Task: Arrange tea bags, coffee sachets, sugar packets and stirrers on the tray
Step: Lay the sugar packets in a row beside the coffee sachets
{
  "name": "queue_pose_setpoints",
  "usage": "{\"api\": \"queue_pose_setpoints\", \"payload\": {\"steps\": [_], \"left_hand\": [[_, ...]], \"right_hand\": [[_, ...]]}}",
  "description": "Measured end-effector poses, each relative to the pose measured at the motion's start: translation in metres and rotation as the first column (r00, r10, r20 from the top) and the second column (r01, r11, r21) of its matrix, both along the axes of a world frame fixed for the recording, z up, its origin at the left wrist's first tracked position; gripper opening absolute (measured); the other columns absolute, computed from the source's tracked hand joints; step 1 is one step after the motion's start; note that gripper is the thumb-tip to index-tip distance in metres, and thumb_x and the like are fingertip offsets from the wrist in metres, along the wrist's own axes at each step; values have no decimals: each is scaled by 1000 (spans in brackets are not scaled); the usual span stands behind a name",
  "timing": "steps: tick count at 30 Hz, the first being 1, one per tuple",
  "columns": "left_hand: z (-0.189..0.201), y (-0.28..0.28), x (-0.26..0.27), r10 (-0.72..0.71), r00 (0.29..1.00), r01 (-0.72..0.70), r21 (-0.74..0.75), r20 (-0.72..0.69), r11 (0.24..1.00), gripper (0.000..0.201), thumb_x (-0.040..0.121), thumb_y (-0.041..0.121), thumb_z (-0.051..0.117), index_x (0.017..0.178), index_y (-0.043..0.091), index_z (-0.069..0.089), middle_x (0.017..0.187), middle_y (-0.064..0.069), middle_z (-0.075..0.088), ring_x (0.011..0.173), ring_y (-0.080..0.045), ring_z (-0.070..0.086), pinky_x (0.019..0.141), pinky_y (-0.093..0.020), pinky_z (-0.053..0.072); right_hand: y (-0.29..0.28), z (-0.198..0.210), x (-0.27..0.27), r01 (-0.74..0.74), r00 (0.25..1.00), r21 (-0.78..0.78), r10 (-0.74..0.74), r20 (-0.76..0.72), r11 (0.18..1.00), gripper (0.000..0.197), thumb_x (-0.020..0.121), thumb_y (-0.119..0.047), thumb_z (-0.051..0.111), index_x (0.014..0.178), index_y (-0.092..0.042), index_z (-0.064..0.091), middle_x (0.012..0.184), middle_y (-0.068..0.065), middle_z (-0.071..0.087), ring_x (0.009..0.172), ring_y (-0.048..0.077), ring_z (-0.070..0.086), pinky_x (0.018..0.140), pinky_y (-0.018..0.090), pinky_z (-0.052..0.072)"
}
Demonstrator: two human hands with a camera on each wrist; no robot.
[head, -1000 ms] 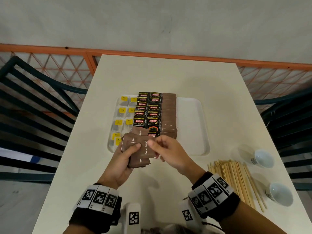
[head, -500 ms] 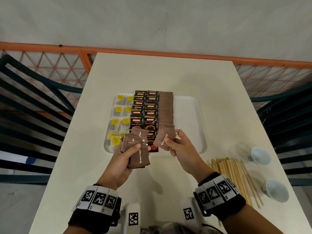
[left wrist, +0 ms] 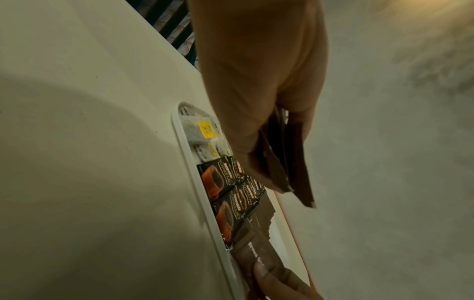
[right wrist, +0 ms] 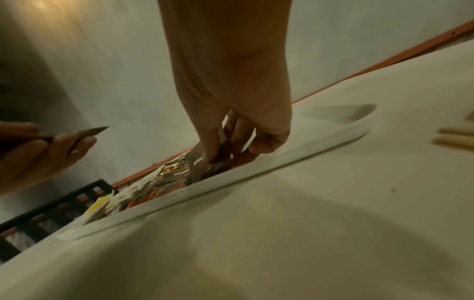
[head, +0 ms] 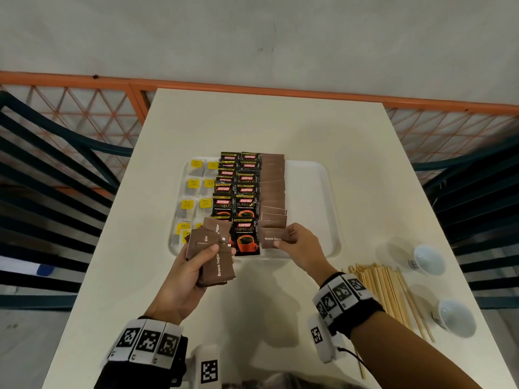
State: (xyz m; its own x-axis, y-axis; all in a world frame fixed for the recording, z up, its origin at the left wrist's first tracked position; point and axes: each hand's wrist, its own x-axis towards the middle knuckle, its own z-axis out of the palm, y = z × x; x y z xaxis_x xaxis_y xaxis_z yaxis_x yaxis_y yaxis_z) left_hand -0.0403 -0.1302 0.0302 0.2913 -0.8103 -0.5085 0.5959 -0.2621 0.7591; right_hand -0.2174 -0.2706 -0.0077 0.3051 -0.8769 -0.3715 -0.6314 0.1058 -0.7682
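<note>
R hand (head: 302, 245) pinching brown sugar packet (head: 273, 238) at tray (head: 314, 192) near edge, L hand (head: 186, 272) gripping sugar packet stack (head: 214, 248), stirrers (head: 389, 293) on table (head: 280, 122)

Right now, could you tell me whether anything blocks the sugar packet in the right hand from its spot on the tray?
Nothing visible does: the right hand holds the sugar packet at the near end of the sugar column on the tray.

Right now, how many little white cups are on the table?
2. One cup sits right of the tray; the other cup is nearer, beside the wooden stirrers.
</note>
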Motion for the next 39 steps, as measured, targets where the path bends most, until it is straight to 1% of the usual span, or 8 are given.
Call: {"api": "queue_pose_setpoints", "payload": {"steps": [9,15,19,24,27,30,36,39], "left_hand": [[-1,0,0,6,1000,-6,16,7,1000,40,86,13,53,126,9,53,95,-15,73,76,-20,71,49,-29,53],[2,-5,-5,-22,1000,22,2,13,1000,34,89,10,51,123,9,54,92,-14,73,76,-21,71,51,-30,54],[3,-8,-9,-28,1000,28,-1,11,1000,32,89,10,52,121,13,54,96,-13,73,77,-19,71,50,-28,52],[5,-15,-16,-2,1000,3,-39,19,999,32,87,5,55,117,15,52,94,-6,72,75,-18,71,50,-31,54],[9,-17,-18,1,1000,-1,-67,1,998,36,86,3,55,121,10,51,98,-11,72,83,-26,71,58,-42,59],[11,-16,-17,-9,1000,9,-62,1,998,36,87,10,55,124,9,50,96,-11,72,77,-24,71,52,-35,56],[9,-12,-10,-53,999,53,-61,5,997,60,71,14,68,127,9,48,103,-10,69,75,-20,70,48,-32,52],[7,-13,-13,-49,999,50,-68,13,996,55,69,13,65,122,10,50,103,-11,68,76,-19,70,47,-31,51]], "right_hand": [[-5,-16,6,7,999,-172,-15,-46,985,36,76,-21,74,103,-9,53,72,-7,47,76,16,50,59,16,36],[-6,-13,8,-45,995,-253,21,-96,967,47,78,-27,72,114,-12,46,95,0,49,91,19,49,79,30,44],[8,8,11,-60,998,-339,51,-36,939,27,89,-33,59,104,-11,53,89,-3,52,80,12,48,66,14,37],[45,48,22,-282,915,43,256,311,958,24,89,-40,55,78,-19,54,70,-2,58,60,8,53,59,18,44],[53,51,24,-320,901,127,260,347,939,26,81,-32,69,81,-15,50,69,-3,61,55,6,56,51,15,44],[52,49,25,-265,901,184,175,397,947,22,80,-19,72,83,-13,51,69,3,63,50,7,57,47,18,46],[44,55,18,-202,886,256,64,460,945,15,84,-8,65,94,-9,53,84,14,66,54,11,61,54,21,52],[44,58,16,-189,838,306,-8,545,933,33,89,-1,57,115,-19,46,93,7,65,58,14,63,59,25,56]]}}
